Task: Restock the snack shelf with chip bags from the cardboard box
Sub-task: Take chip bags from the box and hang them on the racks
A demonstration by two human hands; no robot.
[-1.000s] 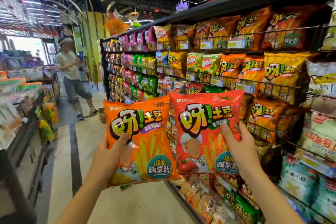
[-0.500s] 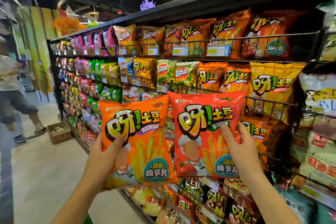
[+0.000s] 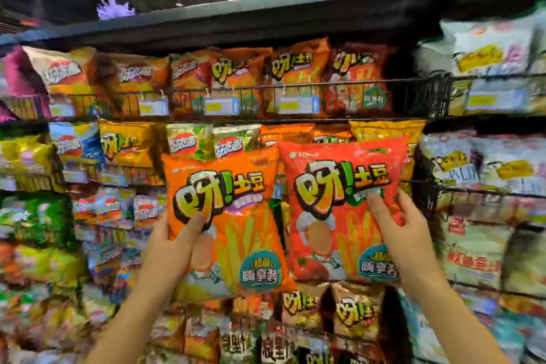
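Both hands are raised and full. The left hand (image 3: 174, 242) grips a puffy orange foil chip bag (image 3: 236, 216) near its lower left edge, thumb across the front. The right hand (image 3: 404, 230) grasps a matching red foil chip bag (image 3: 339, 201), curled round its right side. Behind them stands the tall black snack shelf (image 3: 295, 13), its wire-fronted tiers packed with bright packets; I can't see the cardboard box from here. The two bags are held upright in the air, side by side, edges touching or nearly so. They sit in front of the middle tiers, below a top row of same-brand orange and red bags (image 3: 295, 77). I'd judge them light, air-filled and crackly. The slick film could slide under a thumb and the contents break easily. A gentle pinch at a side seam or the top crimp would suit better than a squeeze across the belly. Each front carries big yellow-green lettering, drawn fries and a round teal badge (image 3: 260, 273) at the lower right.
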